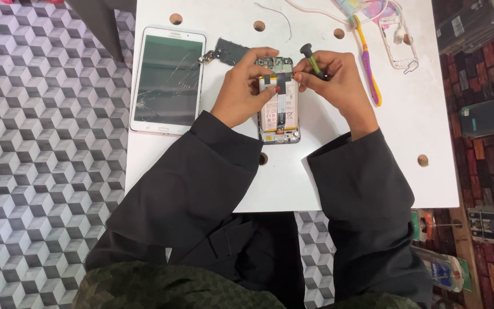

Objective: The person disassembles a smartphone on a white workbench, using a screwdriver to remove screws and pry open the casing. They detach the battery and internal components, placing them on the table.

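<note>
Tablet (167,80) with a cracked screen lies far left of the opened phone (279,114) on the white table (424,114). Left hand (243,91) pinches the phone's upper edge. Right hand (332,86), just right, grips a green-handled screwdriver (312,62) over the phone. Further right lies a yellow toothbrush (368,63).

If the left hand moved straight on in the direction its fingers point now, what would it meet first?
Probably the right hand: the left hand points rightward across the opened phone, and their fingertips nearly touch above it.
</note>
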